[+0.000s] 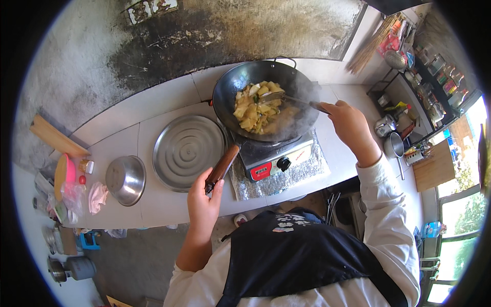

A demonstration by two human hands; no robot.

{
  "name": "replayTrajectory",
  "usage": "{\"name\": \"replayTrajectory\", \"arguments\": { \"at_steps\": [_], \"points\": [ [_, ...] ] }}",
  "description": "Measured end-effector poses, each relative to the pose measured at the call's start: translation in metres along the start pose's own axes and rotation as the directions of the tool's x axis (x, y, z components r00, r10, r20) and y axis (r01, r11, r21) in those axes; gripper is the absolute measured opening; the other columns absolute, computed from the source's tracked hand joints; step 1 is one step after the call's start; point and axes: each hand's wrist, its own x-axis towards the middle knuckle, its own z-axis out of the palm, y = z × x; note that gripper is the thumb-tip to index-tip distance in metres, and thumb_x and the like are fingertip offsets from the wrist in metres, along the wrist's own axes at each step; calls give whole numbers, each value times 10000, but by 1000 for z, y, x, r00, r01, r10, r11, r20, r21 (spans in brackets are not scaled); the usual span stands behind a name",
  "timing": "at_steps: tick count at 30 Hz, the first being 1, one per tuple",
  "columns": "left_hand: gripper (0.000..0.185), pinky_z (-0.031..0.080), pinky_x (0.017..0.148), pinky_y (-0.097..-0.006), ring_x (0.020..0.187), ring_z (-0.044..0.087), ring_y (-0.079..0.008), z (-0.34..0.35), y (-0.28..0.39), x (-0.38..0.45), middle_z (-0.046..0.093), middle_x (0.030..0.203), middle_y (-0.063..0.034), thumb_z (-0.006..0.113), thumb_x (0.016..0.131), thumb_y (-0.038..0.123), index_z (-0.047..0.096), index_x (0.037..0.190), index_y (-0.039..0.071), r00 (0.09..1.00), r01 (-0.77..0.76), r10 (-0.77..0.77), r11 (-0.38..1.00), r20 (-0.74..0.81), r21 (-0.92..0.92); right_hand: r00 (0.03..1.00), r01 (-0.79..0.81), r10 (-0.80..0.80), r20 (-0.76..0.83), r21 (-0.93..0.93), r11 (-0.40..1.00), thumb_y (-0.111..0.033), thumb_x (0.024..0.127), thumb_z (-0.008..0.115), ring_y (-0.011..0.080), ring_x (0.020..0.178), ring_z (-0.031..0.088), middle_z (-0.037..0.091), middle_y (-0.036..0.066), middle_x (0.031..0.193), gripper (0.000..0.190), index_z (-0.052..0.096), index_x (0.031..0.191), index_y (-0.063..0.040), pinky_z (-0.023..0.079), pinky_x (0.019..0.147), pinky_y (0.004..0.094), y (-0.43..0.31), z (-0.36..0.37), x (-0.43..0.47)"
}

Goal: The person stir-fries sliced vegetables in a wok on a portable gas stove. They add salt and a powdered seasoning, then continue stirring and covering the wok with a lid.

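My left hand [204, 197] grips the end of the brown wooden wok handle [222, 169]. The dark wok [226, 99] sits tilted on a gas stove [280, 161] with a black knob. Sliced yellowish food [257, 115] with bits of green lies inside it, and steam rises on the right side. Above the wok's right rim, my right hand [349, 126] is closed around the handle of a metal cooking utensil [295, 99]. Its head is in the food and partly covered, so its exact shape is hard to tell.
Left of the stove lie a round metal lid [188, 151] and an upturned steel bowl [124, 180]. A pink cloth [98, 197] and plastic bags [73, 197] rest farther left. On the right are a small saucepan [394, 146], a spice rack [422, 92] and a wooden board [435, 167].
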Motion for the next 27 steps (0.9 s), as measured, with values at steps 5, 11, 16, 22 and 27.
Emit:
{"name": "replayTrajectory", "arguments": {
  "at_steps": [5, 11, 16, 22, 27],
  "points": [
    [387, 528, 804, -347, 877, 687, -271, -3, 3, -2, 704, 1016, -191, 720, 910, 182, 620, 1220, -28, 1000, 22, -22, 1000, -6, -22, 991, -96, 99, -90, 33, 995, -41, 884, 584, 321, 749, 651, 618, 113, 852, 462, 632, 1295, -245, 523, 638, 426, -8, 6, 6],
    [390, 528, 796, -349, 876, 685, -270, 2, 2, 0, 703, 1018, -192, 719, 915, 185, 616, 1225, -29, 1000, 7, -7, 999, -4, -45, 997, 16, -13, -71, 50, 999, 5, 835, 554, 310, 766, 664, 611, 99, 853, 521, 625, 1305, -207, 547, 669, 413, -3, 61, 13],
    [393, 528, 791, -348, 877, 683, -264, -1, 3, -4, 702, 1024, -187, 720, 913, 184, 616, 1227, -29, 1000, 18, -18, 999, -8, -29, 998, 17, -21, 52, 60, 998, -56, 876, 601, 336, 765, 644, 614, 118, 854, 422, 639, 1274, -189, 521, 674, 431, -23, 11, -2],
    [392, 528, 791, -345, 875, 682, -256, 2, -1, -5, 701, 1024, -187, 720, 911, 176, 616, 1229, -28, 999, 42, -43, 998, -15, -55, 990, -143, 142, 9, 36, 989, -66, 907, 573, 330, 771, 661, 635, 126, 869, 392, 635, 1272, -193, 528, 659, 426, -36, -16, -14],
    [387, 528, 801, -342, 876, 686, -254, 1, 5, -2, 703, 1015, -189, 719, 912, 170, 616, 1228, -29, 999, 34, -34, 998, -6, -51, 989, -143, 141, 50, 47, 989, -46, 897, 562, 331, 758, 665, 644, 121, 879, 405, 637, 1270, -185, 531, 657, 431, -31, 16, -8]
  ]
}}
